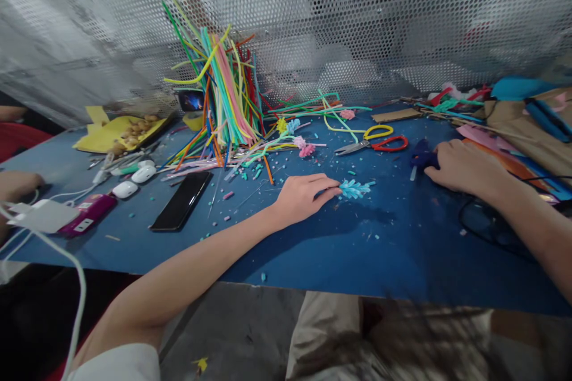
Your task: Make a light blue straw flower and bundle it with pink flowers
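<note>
Between the thumb and fingers of my left hand point(306, 197) is the end of a light-blue pipe-cleaner sprig point(354, 189), its fluffy part pointing right just over the blue table. My right hand point(467, 168) is closed round a dark-blue glue gun point(423, 156), whose nozzle faces left and down; my fingers cover part of it. Scissors point(367, 141) with one yellow and one red handle lie behind, between my two hands. Small pipe-cleaner flowers in yellow and blue point(288, 125) and in pink point(304, 147) rest beyond my left hand.
A big bundle of coloured pipe cleaners point(227, 95) stands against the perforated metal panel point(357, 24). A black phone point(182, 201), a purple power strip point(87, 214) and white cables lie left, near another person's hand point(20, 186). Black cord point(487, 226) and coloured paper point(500, 152) lie right.
</note>
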`<state>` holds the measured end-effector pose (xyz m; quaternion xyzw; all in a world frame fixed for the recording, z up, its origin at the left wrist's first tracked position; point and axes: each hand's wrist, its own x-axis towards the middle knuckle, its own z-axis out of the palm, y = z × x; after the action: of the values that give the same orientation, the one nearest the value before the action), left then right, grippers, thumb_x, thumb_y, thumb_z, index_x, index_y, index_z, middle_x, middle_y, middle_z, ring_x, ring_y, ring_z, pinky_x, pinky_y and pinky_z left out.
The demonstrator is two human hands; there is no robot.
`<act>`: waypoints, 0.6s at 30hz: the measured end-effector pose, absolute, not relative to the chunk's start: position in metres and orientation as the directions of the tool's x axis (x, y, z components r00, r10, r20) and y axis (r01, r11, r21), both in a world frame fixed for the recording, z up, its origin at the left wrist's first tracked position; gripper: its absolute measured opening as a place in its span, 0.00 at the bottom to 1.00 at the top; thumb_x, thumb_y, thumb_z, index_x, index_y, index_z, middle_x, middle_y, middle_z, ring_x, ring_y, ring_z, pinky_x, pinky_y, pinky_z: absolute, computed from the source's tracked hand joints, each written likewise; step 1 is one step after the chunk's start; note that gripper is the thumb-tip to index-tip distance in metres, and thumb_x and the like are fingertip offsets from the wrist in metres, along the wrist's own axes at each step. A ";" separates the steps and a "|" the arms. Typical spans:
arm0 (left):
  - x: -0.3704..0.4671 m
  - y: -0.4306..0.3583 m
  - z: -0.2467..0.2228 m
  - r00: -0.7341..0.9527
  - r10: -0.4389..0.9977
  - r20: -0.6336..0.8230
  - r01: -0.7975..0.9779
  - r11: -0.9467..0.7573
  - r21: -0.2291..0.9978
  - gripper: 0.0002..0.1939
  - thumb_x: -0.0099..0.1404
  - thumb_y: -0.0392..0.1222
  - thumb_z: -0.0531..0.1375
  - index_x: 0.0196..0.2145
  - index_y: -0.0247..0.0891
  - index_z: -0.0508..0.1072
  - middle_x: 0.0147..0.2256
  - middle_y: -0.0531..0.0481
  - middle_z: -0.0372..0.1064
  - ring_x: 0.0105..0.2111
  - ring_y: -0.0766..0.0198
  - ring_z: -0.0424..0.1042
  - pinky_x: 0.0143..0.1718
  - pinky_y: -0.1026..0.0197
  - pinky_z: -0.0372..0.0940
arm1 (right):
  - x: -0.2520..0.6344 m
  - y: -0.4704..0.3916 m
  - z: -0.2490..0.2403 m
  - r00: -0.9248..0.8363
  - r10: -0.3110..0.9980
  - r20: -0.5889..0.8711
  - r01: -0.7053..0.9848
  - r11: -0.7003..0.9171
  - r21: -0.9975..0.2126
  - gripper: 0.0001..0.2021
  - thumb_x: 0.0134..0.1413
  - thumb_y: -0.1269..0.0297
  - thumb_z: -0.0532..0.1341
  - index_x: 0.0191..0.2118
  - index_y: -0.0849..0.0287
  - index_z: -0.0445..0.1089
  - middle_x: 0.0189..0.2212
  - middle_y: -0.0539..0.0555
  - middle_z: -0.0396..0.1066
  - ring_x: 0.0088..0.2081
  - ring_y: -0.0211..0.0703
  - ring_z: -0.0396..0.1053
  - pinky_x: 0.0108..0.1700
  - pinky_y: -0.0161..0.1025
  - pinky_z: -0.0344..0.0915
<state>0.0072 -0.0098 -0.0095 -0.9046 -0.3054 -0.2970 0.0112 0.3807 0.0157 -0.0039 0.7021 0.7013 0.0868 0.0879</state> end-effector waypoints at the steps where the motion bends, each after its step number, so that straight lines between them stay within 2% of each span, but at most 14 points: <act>1: 0.007 -0.010 -0.010 0.636 0.551 0.540 0.565 -0.810 0.161 0.15 0.76 0.49 0.55 0.44 0.40 0.80 0.38 0.51 0.80 0.36 0.68 0.79 0.34 0.67 0.67 | 0.378 0.014 -0.002 0.004 1.000 0.016 0.976 -0.008 0.218 0.22 0.62 0.58 0.52 0.50 0.74 0.66 0.45 0.75 0.69 0.49 0.64 0.70 0.47 0.50 0.62; 5: 0.004 -0.008 -0.011 0.623 0.585 0.519 0.598 -0.784 0.167 0.16 0.76 0.50 0.55 0.44 0.41 0.79 0.38 0.51 0.80 0.35 0.67 0.78 0.34 0.67 0.67 | 0.367 0.009 0.008 0.023 0.975 0.220 0.997 -0.039 0.068 0.21 0.61 0.58 0.53 0.54 0.67 0.63 0.48 0.70 0.70 0.46 0.60 0.71 0.42 0.48 0.63; 8: 0.003 -0.007 -0.011 0.602 0.618 0.506 0.621 -0.761 0.190 0.15 0.76 0.50 0.55 0.45 0.41 0.79 0.40 0.51 0.80 0.38 0.66 0.79 0.37 0.66 0.67 | 0.360 0.006 0.014 -0.088 0.903 0.420 0.992 0.119 -0.048 0.19 0.59 0.59 0.58 0.53 0.63 0.64 0.50 0.69 0.70 0.49 0.59 0.69 0.44 0.47 0.63; 10: 0.002 -0.007 -0.011 0.588 0.635 0.501 0.634 -0.746 0.203 0.15 0.76 0.49 0.54 0.45 0.41 0.79 0.41 0.51 0.80 0.39 0.65 0.79 0.37 0.65 0.67 | 0.357 0.000 0.018 -0.163 0.836 0.523 0.953 0.271 -0.137 0.16 0.59 0.59 0.59 0.49 0.62 0.66 0.46 0.66 0.72 0.46 0.54 0.70 0.45 0.44 0.64; 12: 0.002 -0.006 -0.010 0.578 0.644 0.502 0.641 -0.738 0.209 0.15 0.76 0.49 0.54 0.45 0.40 0.79 0.41 0.51 0.80 0.38 0.65 0.79 0.37 0.65 0.67 | 0.355 -0.008 0.022 -0.257 0.792 0.554 0.867 0.442 -0.230 0.12 0.61 0.57 0.60 0.46 0.59 0.67 0.38 0.60 0.73 0.37 0.47 0.70 0.41 0.41 0.64; 14: 0.002 -0.006 -0.009 0.572 0.647 0.504 0.644 -0.735 0.212 0.15 0.76 0.49 0.54 0.44 0.40 0.79 0.41 0.50 0.80 0.37 0.66 0.79 0.36 0.65 0.67 | 0.354 -0.017 0.025 -0.428 0.733 0.528 0.716 0.632 -0.296 0.10 0.61 0.57 0.62 0.43 0.57 0.69 0.35 0.56 0.74 0.31 0.42 0.70 0.36 0.39 0.64; 18: 0.002 -0.007 -0.008 0.561 0.655 0.506 0.646 -0.729 0.226 0.15 0.76 0.49 0.54 0.44 0.40 0.79 0.40 0.50 0.80 0.34 0.67 0.78 0.34 0.65 0.66 | 0.352 -0.027 0.024 -0.602 0.580 0.549 0.487 0.811 -0.323 0.11 0.59 0.55 0.66 0.43 0.54 0.71 0.34 0.56 0.77 0.29 0.42 0.74 0.34 0.37 0.67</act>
<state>0.0023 -0.0068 -0.0076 -0.8835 -0.3682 -0.2896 -0.0073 0.3521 -0.0273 0.0238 0.2989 0.8922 -0.0700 -0.3312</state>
